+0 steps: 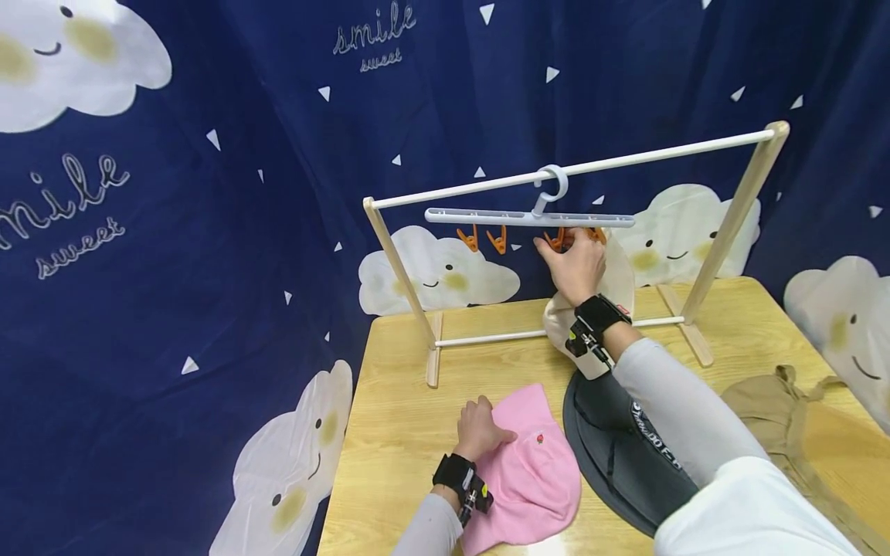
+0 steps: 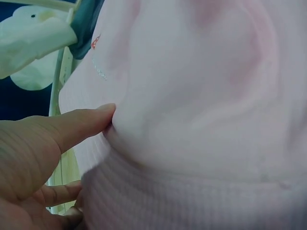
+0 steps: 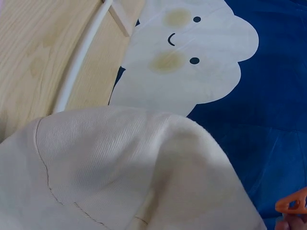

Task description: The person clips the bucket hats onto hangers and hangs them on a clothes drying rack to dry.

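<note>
My right hand (image 1: 579,266) is raised to the hanger and pinches an orange clip (image 1: 555,239) under its bar; the same clip (image 3: 293,202) shows at the fingertips in the right wrist view. A cream hat (image 1: 623,266) with a small red tag hangs behind this hand, and its fabric (image 3: 120,158) fills the lower right wrist view. On the table, my left hand (image 1: 478,429) holds the left edge of a pink hat (image 1: 535,486) with an embroidered strawberry. The thumb (image 2: 91,122) presses on the pink fabric (image 2: 192,105), with the other fingers curled at its edge.
The pale grey hanger (image 1: 487,217) hooks over the white rail (image 1: 647,156) of a wooden stand (image 1: 730,224). More orange clips (image 1: 497,239) hang on its left. A black hat (image 1: 612,455) with a lettered band and a tan hat (image 1: 772,409) lie at the right.
</note>
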`<state>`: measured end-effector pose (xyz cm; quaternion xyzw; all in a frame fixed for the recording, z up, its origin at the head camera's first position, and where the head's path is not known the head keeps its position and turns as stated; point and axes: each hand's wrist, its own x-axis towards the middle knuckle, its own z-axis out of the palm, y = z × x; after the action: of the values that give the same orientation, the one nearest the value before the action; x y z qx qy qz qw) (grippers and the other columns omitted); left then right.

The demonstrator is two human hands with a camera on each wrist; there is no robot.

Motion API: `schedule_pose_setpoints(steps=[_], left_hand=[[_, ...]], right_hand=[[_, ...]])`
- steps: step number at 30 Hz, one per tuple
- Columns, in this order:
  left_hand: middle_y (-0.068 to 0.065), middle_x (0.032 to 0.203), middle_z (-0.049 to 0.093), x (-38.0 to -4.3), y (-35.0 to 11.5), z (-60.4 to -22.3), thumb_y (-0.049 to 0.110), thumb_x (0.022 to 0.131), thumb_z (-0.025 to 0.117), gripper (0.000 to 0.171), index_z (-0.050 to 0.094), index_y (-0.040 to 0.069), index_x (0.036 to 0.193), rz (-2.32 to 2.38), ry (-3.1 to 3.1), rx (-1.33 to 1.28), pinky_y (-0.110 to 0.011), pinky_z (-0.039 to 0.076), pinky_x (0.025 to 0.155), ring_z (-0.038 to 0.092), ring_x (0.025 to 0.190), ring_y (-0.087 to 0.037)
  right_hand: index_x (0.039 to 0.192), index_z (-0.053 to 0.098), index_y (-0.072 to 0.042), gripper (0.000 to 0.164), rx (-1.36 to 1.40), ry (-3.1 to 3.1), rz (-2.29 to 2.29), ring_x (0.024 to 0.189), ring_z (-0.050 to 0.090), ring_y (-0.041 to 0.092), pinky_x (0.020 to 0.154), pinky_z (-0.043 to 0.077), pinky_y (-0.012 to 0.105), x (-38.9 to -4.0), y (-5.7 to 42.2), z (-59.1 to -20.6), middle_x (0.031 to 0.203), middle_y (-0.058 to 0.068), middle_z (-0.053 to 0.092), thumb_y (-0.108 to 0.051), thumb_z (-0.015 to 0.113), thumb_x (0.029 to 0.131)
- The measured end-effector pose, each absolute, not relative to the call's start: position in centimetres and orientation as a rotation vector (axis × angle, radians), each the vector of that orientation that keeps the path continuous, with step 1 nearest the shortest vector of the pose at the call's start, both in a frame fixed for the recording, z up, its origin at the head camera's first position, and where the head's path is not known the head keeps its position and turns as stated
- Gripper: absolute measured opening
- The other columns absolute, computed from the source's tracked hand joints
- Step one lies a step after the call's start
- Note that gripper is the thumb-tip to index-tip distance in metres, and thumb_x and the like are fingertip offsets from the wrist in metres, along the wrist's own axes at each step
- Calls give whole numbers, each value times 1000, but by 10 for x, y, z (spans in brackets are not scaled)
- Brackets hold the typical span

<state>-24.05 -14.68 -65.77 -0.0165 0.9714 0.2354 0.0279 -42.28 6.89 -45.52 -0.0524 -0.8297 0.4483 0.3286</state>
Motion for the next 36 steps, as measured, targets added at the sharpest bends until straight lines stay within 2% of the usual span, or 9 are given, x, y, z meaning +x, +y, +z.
schedule_pose_setpoints(steps=[5,10,12,17,22,29,36], left_hand=[[-15,99,54,-246,-146,-657,31,62,103,71,62,0,111,821,2908,-66,-45,51,74,57,83,-28],[-16,95,64,-253,-148,-654,24,64,101,70,57,0,113,924,2833,18,-44,52,74,61,81,-29],[-13,92,66,-257,-150,-652,27,69,98,64,56,3,111,971,2790,16,-41,51,72,61,80,-27],[-4,81,61,-261,-153,-653,40,81,86,43,59,9,93,1061,2730,-23,-33,44,64,54,73,-20],[2,75,56,-264,-157,-658,28,88,79,27,62,8,83,1223,2719,99,-27,41,60,51,68,-13],[4,76,51,-267,-162,-654,14,93,74,18,60,6,85,1412,2581,179,-25,40,61,48,69,-9],[2,81,57,-266,-166,-651,15,95,74,10,66,8,93,1457,2517,178,-26,44,61,53,70,-9]], right_hand=[[101,73,-3,53,-171,-2149,1182,91,68,41,76,45,53,-426,68,-456,95,17,77,-49,89,79],[97,74,-5,46,-125,-2116,1187,90,73,36,76,47,52,-430,69,-456,95,14,80,-45,88,81],[95,74,-5,43,-101,-2106,1189,88,74,34,76,48,51,-432,69,-455,94,13,80,-44,87,82],[89,73,-6,44,-104,-2099,1178,84,73,33,73,46,50,-434,68,-455,89,11,80,-48,86,82],[87,73,-6,42,-117,-2086,1184,82,73,33,73,46,50,-435,69,-456,87,11,79,-47,85,84],[88,74,-4,37,-85,-2078,1193,83,73,34,75,46,50,-434,71,-453,88,13,79,-40,85,85],[89,74,-2,35,-15,-2092,1181,85,74,35,78,46,51,-433,77,-456,90,14,79,-36,82,89]])
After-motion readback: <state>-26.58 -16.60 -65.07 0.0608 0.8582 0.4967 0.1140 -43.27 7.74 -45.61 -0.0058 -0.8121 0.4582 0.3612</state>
